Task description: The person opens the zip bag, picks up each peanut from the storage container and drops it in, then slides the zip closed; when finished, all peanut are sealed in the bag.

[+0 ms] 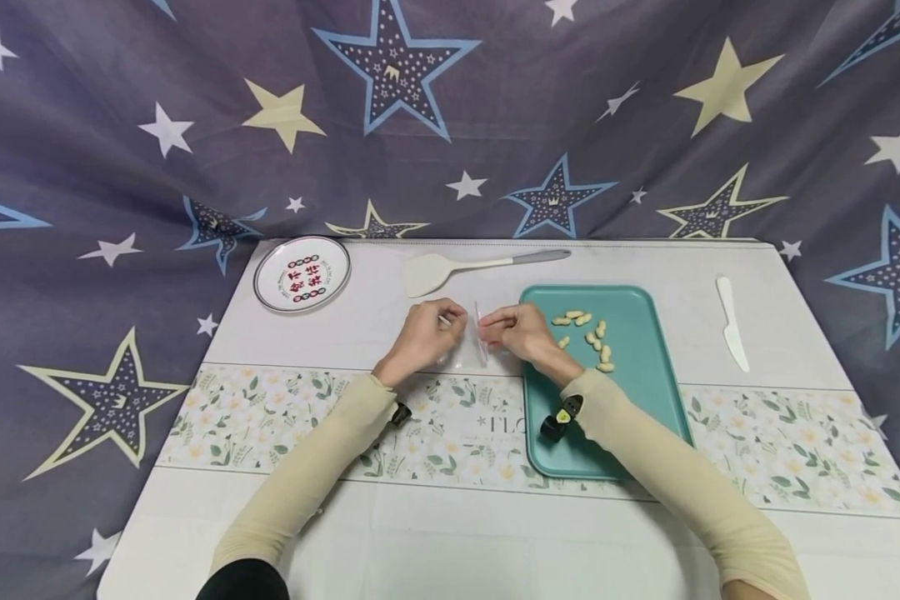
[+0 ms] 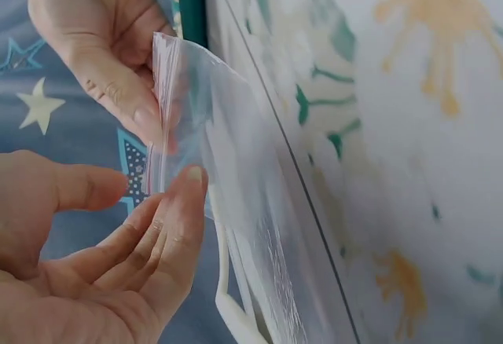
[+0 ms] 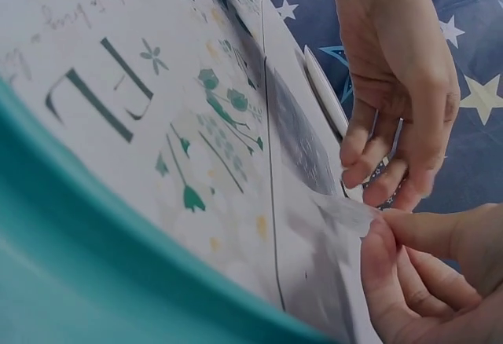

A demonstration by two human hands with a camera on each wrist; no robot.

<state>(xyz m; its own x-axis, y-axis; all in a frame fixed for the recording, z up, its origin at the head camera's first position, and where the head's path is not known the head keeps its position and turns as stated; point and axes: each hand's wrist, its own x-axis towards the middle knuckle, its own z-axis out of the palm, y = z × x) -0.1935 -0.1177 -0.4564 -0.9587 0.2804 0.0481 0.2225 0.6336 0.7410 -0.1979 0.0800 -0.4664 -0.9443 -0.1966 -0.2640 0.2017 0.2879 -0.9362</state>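
Evidently, in the head view, the working spot is bounded at 12 o'clock by the white spatula (image 1: 474,265), lying crosswise near the far edge of the table (image 1: 450,537), and at 3 o'clock by the rim of the teal tray (image 1: 641,333). The right hand (image 1: 523,333) and right sleeve (image 1: 660,458) pass above that tray, leaving little clearance on that side. Peanuts (image 1: 590,337) lie in the tray around its 11 to 12 o'clock. Toward 6 o'clock, the floral band (image 1: 450,446) and plain white tabletop extend between the arms. The plate (image 1: 266,275) lies well apart, between 9 and 10 o'clock; the knife (image 1: 732,323) lies beyond the tray, at 3 o'clock.

The clear zip bag (image 2: 244,171) is at the right hand's 9 o'clock and at 3 o'clock of the left hand (image 1: 423,332). Right grip: narrow, thumb and forefinger pinching the bag's edge. Left grip: none; fingers extended, thumb standing apart, one fingertip overlapping the bag near its red line. Contact there cannot be confirmed.
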